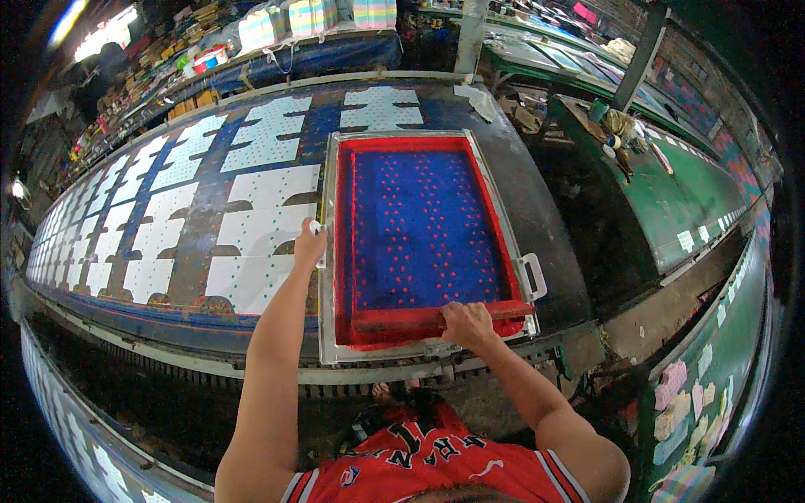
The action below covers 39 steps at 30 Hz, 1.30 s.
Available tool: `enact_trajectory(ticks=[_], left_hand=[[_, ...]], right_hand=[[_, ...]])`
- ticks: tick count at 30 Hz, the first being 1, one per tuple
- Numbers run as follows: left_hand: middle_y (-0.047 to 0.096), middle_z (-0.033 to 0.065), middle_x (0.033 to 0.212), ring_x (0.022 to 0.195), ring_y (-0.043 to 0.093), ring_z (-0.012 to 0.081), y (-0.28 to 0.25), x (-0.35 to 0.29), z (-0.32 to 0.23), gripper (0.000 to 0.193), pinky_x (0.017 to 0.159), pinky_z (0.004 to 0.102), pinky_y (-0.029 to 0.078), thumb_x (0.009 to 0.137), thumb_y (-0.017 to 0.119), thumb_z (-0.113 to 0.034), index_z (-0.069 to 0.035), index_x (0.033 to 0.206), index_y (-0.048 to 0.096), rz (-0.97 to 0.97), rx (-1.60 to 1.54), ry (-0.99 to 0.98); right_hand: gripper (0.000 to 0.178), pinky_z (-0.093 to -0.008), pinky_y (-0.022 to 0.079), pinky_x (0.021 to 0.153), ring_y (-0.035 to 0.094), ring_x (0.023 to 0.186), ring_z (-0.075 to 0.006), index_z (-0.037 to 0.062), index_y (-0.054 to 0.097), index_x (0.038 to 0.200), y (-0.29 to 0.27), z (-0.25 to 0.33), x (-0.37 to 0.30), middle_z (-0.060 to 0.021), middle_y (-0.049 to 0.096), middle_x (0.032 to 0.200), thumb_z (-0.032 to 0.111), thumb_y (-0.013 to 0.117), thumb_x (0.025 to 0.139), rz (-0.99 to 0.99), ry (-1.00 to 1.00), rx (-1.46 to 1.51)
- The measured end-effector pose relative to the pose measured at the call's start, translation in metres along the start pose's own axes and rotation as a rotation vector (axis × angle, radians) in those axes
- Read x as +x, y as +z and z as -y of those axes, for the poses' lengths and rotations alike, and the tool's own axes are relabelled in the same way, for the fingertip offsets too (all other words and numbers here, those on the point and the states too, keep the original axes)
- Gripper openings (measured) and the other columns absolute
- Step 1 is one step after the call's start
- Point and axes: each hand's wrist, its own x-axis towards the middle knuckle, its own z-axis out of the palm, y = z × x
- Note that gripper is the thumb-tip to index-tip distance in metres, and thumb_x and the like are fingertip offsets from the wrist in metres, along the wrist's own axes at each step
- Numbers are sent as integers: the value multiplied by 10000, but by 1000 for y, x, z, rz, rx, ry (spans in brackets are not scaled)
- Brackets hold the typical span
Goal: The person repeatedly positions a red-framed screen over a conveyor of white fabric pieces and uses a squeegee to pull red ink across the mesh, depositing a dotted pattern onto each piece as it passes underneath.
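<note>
a: where's the left hand?
b: the left hand (pixel 310 245) is curled closed around a white handle (pixel 315 227) on the left side of the framed screen (pixel 402 138), arm stretched forward.
a: and the right hand?
b: the right hand (pixel 470 325) grips a squeegee (pixel 394 321) — a long red bar lying crosswise at the near end of the screen, fingers over its top edge, a bit right of its middle.
a: what does the screen look like?
b: blue mesh (pixel 432 218) with scattered red dots, and red ink around its inner border. a second white handle (pixel 540 277) sticks out on the right, near the squeegee's end, with no hand on it.
a: where does the screen lie?
b: on a long dark table (pixel 541 218), just right of rows of white pieces (pixel 272 186). the nearest ones carry small green dots.
a: anything past that?
b: a green table (pixel 688 201) off to the right — well apart from both hands.
</note>
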Motion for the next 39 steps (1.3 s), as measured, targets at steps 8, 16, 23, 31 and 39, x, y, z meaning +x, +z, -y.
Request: enact_trajectory(ticks=[8, 16, 23, 31, 39], left_hand=[[696, 312, 1090, 1042, 663, 490, 9, 14, 12, 672, 914, 541, 504, 894, 615, -363, -176, 1494, 378, 7, -6, 6], [701, 290, 1090, 1030, 669, 478, 11, 10, 12, 611, 880, 538, 507, 922, 616, -371, -228, 1476, 400, -18, 44, -1], [703, 287, 1093, 1029, 669, 478, 8, 5, 0, 605, 897, 549, 500, 917, 582, -352, -251, 1485, 398, -44, 101, -48], [708, 273, 1064, 966, 691, 436, 10, 7, 2, 551, 851, 519, 512, 935, 584, -348, -280, 1465, 445, -50, 24, -110], [699, 300, 1062, 1013, 666, 487, 10, 10, 2, 548, 881, 547, 501, 916, 568, -231, -299, 1450, 466, -19, -28, -188]], right_hand=[[463, -471, 582, 750, 710, 873, -349, 40, 667, 1014, -2, 11, -25, -147, 700, 954, 438, 717, 783, 76, -7, 16], [794, -457, 581, 759, 681, 1005, -315, 11, 655, 1037, 2, 8, -34, -154, 676, 1005, 739, 684, 722, 92, -80, 124], [843, -455, 569, 837, 656, 1095, -329, -10, 657, 1126, -8, 4, -31, -170, 673, 1131, 730, 698, 723, 229, -143, 135], [442, -440, 554, 838, 687, 988, -365, 23, 696, 1073, -36, -107, -29, -188, 690, 1082, 416, 737, 876, -49, 293, 502], [307, -414, 541, 798, 697, 915, -329, -34, 704, 1032, 8, -226, -33, -195, 707, 1013, 259, 629, 981, -449, 791, 344]])
